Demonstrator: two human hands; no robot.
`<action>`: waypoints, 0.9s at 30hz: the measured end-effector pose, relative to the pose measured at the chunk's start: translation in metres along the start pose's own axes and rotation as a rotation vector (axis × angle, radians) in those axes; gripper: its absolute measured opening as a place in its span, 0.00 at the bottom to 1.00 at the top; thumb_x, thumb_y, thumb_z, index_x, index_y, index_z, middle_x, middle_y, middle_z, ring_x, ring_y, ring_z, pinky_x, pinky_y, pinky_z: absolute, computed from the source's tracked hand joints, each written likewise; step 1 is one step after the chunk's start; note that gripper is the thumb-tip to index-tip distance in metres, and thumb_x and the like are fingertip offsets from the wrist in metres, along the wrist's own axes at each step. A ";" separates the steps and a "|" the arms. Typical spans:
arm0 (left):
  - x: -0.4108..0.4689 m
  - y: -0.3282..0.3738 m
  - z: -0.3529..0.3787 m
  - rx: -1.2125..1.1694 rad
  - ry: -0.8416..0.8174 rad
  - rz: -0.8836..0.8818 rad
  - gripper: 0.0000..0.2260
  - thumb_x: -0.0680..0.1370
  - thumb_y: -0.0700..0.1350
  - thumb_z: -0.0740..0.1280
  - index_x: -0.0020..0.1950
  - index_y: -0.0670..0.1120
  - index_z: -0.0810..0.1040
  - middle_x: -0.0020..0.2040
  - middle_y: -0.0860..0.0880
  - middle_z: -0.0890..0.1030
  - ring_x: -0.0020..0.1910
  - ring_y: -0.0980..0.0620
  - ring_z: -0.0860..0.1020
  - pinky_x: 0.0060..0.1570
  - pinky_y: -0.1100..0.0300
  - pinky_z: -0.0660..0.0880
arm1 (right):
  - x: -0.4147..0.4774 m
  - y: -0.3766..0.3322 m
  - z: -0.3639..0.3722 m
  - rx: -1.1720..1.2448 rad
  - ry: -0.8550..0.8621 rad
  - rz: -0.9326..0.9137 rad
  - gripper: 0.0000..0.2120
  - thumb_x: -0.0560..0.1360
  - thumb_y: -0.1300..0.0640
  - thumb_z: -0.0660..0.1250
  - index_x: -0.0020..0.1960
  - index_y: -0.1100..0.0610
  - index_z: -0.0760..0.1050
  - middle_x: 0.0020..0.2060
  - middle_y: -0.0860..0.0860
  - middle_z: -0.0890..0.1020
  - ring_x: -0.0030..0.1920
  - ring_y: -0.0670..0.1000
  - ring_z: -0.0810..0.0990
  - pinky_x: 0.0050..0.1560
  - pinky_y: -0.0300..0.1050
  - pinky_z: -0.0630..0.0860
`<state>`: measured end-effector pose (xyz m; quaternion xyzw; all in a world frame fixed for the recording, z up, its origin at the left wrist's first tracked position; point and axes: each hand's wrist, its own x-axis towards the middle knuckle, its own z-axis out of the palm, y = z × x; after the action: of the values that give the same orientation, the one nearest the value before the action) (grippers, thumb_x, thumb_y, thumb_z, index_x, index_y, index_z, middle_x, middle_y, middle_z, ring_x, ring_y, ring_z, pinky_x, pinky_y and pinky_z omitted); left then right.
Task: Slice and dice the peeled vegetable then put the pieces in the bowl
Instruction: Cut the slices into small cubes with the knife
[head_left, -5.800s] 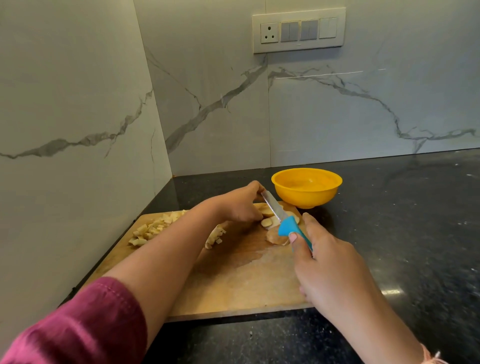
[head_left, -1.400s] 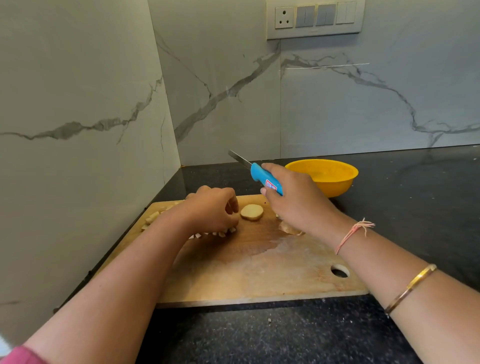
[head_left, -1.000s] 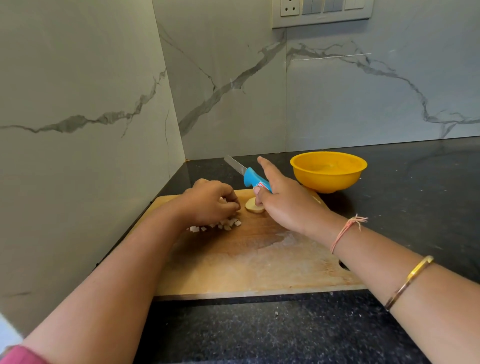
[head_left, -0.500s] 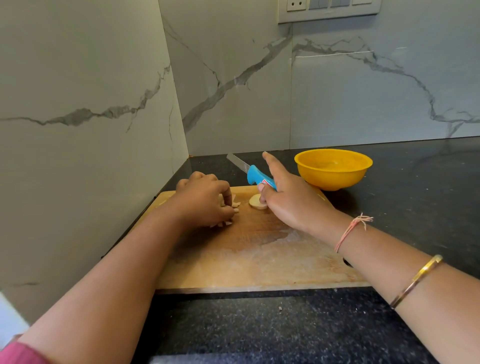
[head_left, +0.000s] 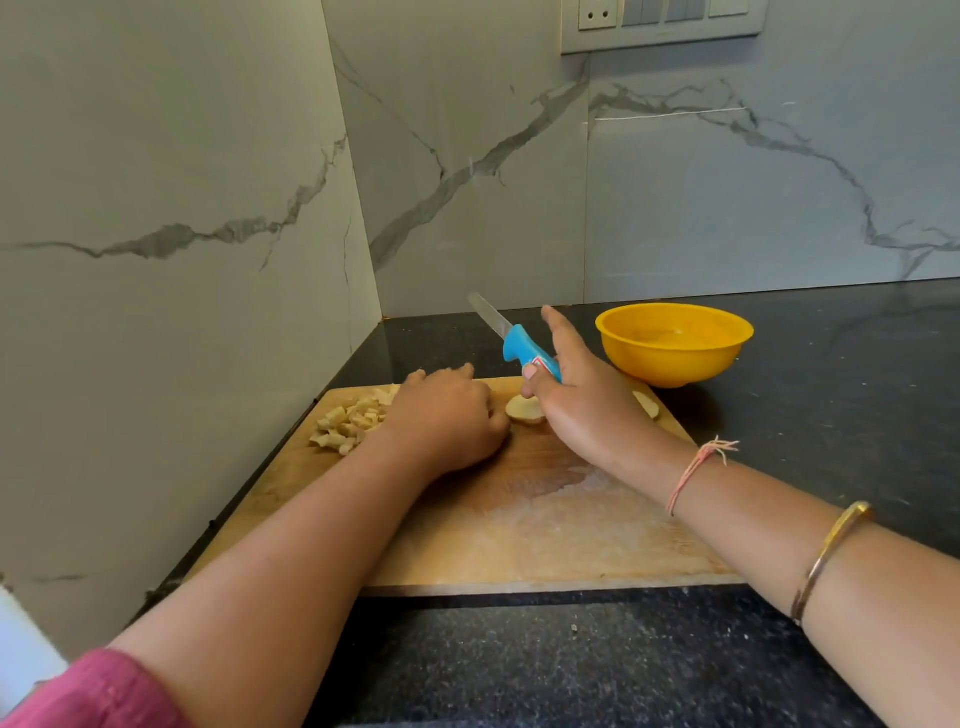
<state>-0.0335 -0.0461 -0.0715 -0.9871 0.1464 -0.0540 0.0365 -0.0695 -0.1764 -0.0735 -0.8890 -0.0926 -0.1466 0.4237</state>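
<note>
Wood cutting board lies on the black speckled bench, in the corner of the grey-veined marble wall. Left grip: knuckles up, fingers curled down onto the board's far left part, just right of a heap of pale diced pieces. Whatever is under the palm is hidden, so I cannot tell if it clasps anything. Right grip: thumb and lower fingers clamped on the blue handle of the knife, index finger stretched straight. The blade is lifted off the board and points away, up and left. One round peeled slice lies flat on the board between the two grips, directly below the right thumb; contact unclear. Another pale piece shows at the board's far right edge, partly behind the right grip. Yellow bowl stands upright on the bench just beyond the board's far right corner. Right forearm carries a pink thread and a gold bangle.
</note>
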 end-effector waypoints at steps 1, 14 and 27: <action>0.002 0.001 0.002 -0.029 0.003 -0.022 0.16 0.82 0.53 0.53 0.54 0.47 0.76 0.52 0.46 0.79 0.49 0.52 0.77 0.60 0.53 0.72 | -0.001 -0.001 0.000 -0.023 -0.002 -0.017 0.29 0.81 0.56 0.55 0.77 0.49 0.45 0.68 0.51 0.70 0.63 0.49 0.73 0.50 0.33 0.65; 0.009 -0.011 -0.006 -0.068 -0.010 -0.266 0.08 0.80 0.42 0.62 0.40 0.45 0.73 0.34 0.49 0.73 0.32 0.54 0.73 0.40 0.61 0.74 | -0.005 -0.001 0.004 -0.282 -0.039 -0.089 0.30 0.82 0.53 0.54 0.77 0.51 0.39 0.60 0.54 0.76 0.45 0.48 0.78 0.42 0.37 0.74; 0.010 -0.016 -0.011 -0.156 0.047 -0.230 0.13 0.80 0.48 0.63 0.61 0.46 0.79 0.49 0.48 0.81 0.44 0.52 0.79 0.48 0.60 0.79 | -0.001 0.000 0.000 -0.237 -0.015 -0.061 0.31 0.81 0.54 0.55 0.77 0.51 0.40 0.61 0.54 0.76 0.45 0.49 0.80 0.44 0.40 0.78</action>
<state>-0.0203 -0.0342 -0.0586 -0.9956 0.0370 -0.0694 -0.0500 -0.0701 -0.1762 -0.0743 -0.9308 -0.1049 -0.1627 0.3101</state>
